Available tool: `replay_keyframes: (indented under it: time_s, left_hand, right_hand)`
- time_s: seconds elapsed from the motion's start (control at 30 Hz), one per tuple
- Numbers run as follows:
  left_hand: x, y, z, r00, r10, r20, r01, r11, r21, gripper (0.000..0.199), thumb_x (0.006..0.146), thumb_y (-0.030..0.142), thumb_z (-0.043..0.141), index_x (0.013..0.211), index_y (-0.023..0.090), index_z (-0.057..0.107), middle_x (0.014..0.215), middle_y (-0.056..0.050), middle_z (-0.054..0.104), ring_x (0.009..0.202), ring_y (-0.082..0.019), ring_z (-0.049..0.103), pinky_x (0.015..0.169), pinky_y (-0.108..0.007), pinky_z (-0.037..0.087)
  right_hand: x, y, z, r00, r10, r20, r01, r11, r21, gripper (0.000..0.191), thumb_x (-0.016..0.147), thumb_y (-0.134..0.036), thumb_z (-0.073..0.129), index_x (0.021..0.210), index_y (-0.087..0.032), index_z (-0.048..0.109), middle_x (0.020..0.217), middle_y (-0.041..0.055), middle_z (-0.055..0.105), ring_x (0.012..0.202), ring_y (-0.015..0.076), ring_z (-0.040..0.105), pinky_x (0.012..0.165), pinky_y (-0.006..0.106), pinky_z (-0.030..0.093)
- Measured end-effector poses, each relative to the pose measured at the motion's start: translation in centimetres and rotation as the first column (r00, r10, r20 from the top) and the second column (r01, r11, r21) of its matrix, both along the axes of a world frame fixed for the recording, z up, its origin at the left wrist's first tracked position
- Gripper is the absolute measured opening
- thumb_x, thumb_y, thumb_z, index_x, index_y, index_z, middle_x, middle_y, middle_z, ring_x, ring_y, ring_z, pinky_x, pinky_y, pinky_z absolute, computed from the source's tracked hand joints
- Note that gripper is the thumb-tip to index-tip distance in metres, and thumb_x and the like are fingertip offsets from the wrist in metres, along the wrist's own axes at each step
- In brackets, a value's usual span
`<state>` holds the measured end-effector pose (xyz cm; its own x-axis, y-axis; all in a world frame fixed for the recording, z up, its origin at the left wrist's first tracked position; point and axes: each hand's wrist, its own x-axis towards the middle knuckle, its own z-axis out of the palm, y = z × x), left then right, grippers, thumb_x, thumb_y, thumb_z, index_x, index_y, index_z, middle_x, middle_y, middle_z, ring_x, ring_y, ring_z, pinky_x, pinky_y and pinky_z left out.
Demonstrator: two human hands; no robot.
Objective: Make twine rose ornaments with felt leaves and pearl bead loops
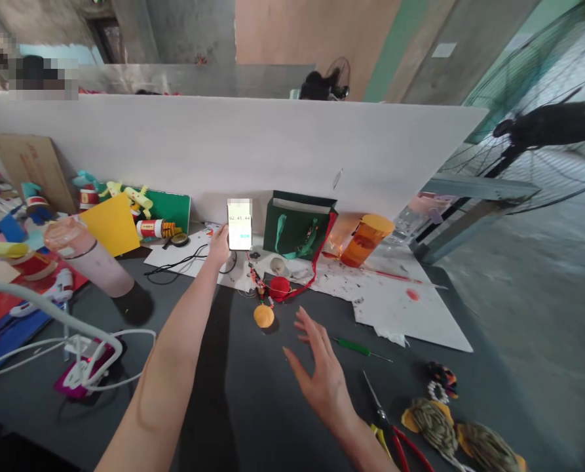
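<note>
At the back of the dark table my left hand (219, 245) is closed around the edge of a smartphone (240, 236), whose lit screen faces me with timer digits on it. My right hand (323, 373) hovers over the table with its fingers apart, holding nothing. Just beyond its fingertips lie a round yellow-orange pendant (263, 316) on a beaded cord (256, 278) and a red ribbon roll (279, 287). A green-handled thin tool (355, 347) rests to the right of that hand. Closer to me are red-handled pliers (383, 412), partly hidden by my right forearm.
A dark green gift bag (297, 226) and an orange jar (365, 241) stand against the white partition (213, 144). Yarn skeins (432, 423) and a beaded scrunchie (442, 380) lie at right. On the left are a pink tumbler (93, 259), white cables (110, 341) and colourful toys (149, 228).
</note>
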<state>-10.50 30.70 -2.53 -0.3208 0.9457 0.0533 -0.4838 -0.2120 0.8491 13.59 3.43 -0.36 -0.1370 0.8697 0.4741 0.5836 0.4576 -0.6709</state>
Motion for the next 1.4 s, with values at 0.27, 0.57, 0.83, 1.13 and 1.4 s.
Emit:
replay_keyframes:
  time_s: [0.27,0.57,0.83,1.13,1.4]
  left_hand:
    - [0.6,3.1,-1.3,0.999,0.020,-0.028,-0.020,1.000,0.013,0.021,0.078,0.034,0.066,0.089,0.017,0.064,0.089,-0.006,0.073,0.098,-0.022,0.066,0.089,-0.035,0.049]
    - [1.5,3.9,-1.6,0.997,-0.005,-0.073,0.006,1.000,0.006,0.025,0.076,0.039,0.066,0.087,0.017,0.062,0.092,-0.009,0.073,0.101,-0.024,0.066,0.089,-0.037,0.049]
    - [1.9,3.9,-1.5,0.999,-0.019,-0.047,0.018,1.000,-0.009,0.016,0.081,0.032,0.063,0.086,0.017,0.062,0.093,-0.007,0.073,0.103,-0.022,0.065,0.091,-0.034,0.048]
    - [2.1,3.6,-1.2,1.000,0.005,-0.019,-0.006,1.000,-0.015,0.020,0.085,0.031,0.057,0.097,0.017,0.065,0.105,-0.009,0.072,0.111,-0.022,0.062,0.094,-0.034,0.048]
    - [1.9,1.9,-0.1,0.991,0.128,-0.045,-0.131,0.990,-0.051,0.030,0.083,0.030,0.061,0.112,0.022,0.061,0.124,-0.007,0.063,0.122,-0.019,0.053,0.103,-0.033,0.041]
  right_hand:
    - [1.7,-3.5,-1.8,0.982,-0.174,-0.074,0.176,0.984,0.009,0.049,0.093,-0.020,0.048,0.141,-0.023,0.038,0.105,0.0114,0.064,0.084,0.0187,0.068,0.067,0.031,0.060]
    - [1.8,-3.2,-3.2,0.981,-0.166,-0.103,0.166,0.986,0.000,0.046,0.093,-0.022,0.049,0.138,-0.023,0.041,0.101,0.0096,0.067,0.075,0.0172,0.070,0.067,0.031,0.059]
    - [1.9,-3.1,-3.4,0.977,-0.172,-0.123,0.164,0.984,-0.070,0.046,0.093,-0.025,0.050,0.138,-0.025,0.042,0.097,0.0096,0.068,0.074,0.0187,0.071,0.066,0.031,0.060]
    - [1.5,-3.1,-3.8,0.975,-0.143,-0.168,0.124,0.985,-0.120,0.045,0.093,-0.026,0.050,0.137,-0.022,0.042,0.097,0.0087,0.067,0.072,0.0154,0.070,0.065,0.026,0.060]
    - [1.2,-3.1,-3.7,0.978,-0.118,-0.174,0.100,0.989,-0.106,0.044,0.093,-0.025,0.049,0.137,-0.021,0.043,0.094,0.0081,0.067,0.070,0.0148,0.069,0.064,0.026,0.059]
